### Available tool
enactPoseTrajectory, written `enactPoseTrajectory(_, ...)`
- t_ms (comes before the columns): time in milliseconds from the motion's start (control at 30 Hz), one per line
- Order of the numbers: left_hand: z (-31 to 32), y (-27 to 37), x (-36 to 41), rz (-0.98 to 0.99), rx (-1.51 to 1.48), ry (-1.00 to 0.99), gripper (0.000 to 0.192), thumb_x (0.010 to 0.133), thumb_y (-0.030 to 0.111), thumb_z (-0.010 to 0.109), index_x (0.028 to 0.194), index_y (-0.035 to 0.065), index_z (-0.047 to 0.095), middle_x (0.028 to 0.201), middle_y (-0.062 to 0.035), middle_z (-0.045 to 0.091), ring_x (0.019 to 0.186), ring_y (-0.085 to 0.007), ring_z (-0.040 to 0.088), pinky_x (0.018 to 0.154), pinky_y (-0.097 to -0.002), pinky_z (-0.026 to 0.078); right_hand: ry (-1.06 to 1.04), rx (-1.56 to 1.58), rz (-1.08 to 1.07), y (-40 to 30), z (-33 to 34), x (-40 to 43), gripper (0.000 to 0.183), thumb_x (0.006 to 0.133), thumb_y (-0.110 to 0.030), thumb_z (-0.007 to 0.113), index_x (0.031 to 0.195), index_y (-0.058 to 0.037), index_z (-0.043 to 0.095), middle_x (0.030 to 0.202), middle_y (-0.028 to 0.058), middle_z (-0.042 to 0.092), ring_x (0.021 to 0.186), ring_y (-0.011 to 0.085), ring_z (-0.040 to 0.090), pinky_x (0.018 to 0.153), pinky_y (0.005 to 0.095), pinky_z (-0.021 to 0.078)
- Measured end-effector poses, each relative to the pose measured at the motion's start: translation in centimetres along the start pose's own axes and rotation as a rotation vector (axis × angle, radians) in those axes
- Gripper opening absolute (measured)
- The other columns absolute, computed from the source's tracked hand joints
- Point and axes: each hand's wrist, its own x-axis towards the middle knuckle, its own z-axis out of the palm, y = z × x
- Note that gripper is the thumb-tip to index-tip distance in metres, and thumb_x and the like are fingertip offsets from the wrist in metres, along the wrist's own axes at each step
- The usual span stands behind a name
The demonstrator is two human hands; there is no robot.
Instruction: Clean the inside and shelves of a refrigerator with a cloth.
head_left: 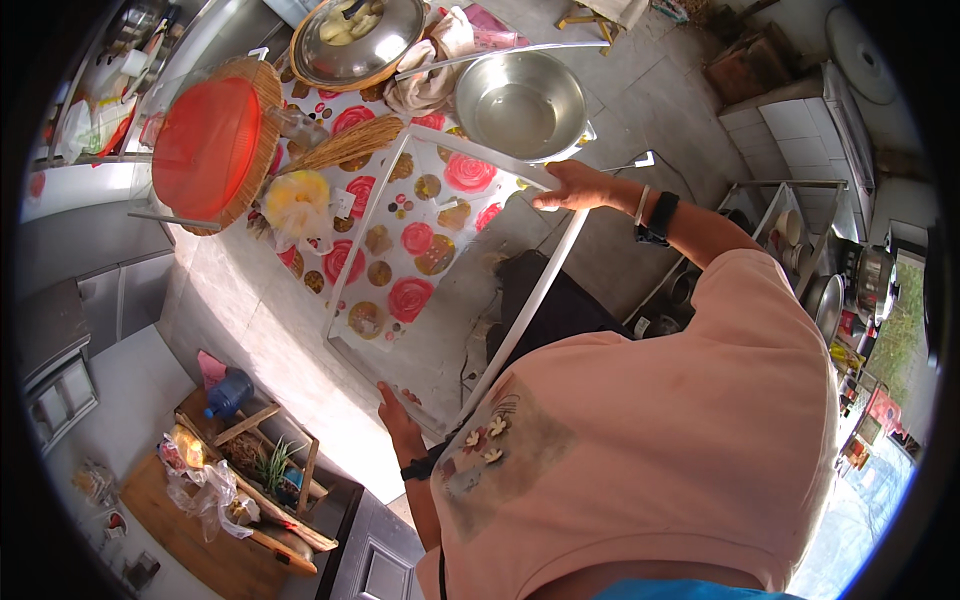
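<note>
A clear rectangular panel with a white frame (546,279) is held tilted before my body, above the floor and a corner of the table. My right hand (576,185) grips its upper right corner. Low on its other side, my left hand (400,414) holds the frame's edge. Through the panel shows a floral plastic tablecloth (375,240). Beyond the frame's top edge stands a steel basin (521,105). A straw whisk broom (349,146) lies on the cloth beside a clear bottle (298,126). Nearby is a plastic bag with yellow contents (296,206).
At the table's left, a red round tray (206,148) lies in a woven basket under clear sheeting. A lidded steel pan (356,37) sits at the table's far end. Metal shelves with pots (825,307) stand at right. A wooden rack (255,487) stands lower left, near a blue water jug (231,392).
</note>
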Motion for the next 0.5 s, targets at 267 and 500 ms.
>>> enactPoseTrajectory(267, 4.4, 2.2, -0.1, 0.018, -0.047, 0.043, 0.042, 0.091, 0.045, 0.053, 0.096, 0.0035, 0.048, 0.07, -0.0053, 0.051, 0.056, -0.0147, 0.049, 0.053, -0.0284, 0.044, 0.043, 0.146, -0.056, 0.6, -4.0, -2.9, 0.055, 0.081, -0.051, 0.064, 0.108, -0.0036, 0.058, 0.095, 0.0168, 0.064, 0.092, 0.0307, 0.062, 0.081, 0.04, 0.0462)
enactPoseTrajectory(500, 10.6, 4.6, 1.9, 0.174, -0.123, -0.02, 0.034, 0.092, 0.035, 0.057, 0.099, 0.0037, 0.048, 0.072, -0.0037, 0.05, 0.058, -0.0122, 0.049, 0.053, -0.0267, 0.044, 0.169, 0.339, 0.037, 4.2, -8.9, -3.2, 0.06, 0.078, -0.045, 0.071, 0.111, 0.0024, 0.057, 0.084, 0.0089, 0.064, 0.076, 0.0157, 0.06, 0.07, 0.0293, 0.0494)
